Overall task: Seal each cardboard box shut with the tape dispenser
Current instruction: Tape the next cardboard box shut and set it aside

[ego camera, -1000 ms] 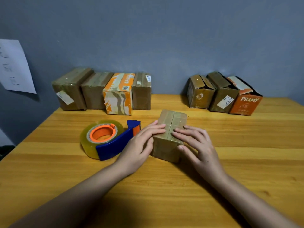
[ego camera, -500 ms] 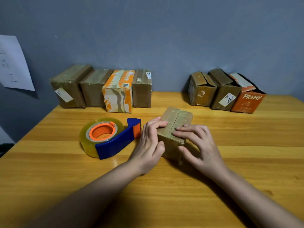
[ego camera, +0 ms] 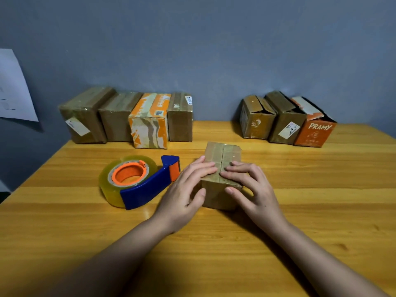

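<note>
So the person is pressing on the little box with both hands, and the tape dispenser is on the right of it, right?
Not quite: the head view shows the tape dispenser on the left of the little box. Both the left hand and right hand do press on it.

A wooden worktop (ego camera: 321, 211) of yellow-orange planks carries everything here. The small cardboard box (ego camera: 221, 168) sits on it near the middle. Just to the left of that box lies the tape dispenser (ego camera: 137, 181), blue-handled with an orange core, flat on its side. Behind the box and to the left, four sealed boxes (ego camera: 128, 118) stand in a row against the wall. Behind it and to the right, three open-flapped boxes (ego camera: 287, 121) stand side by side, the outermost orange.
</note>
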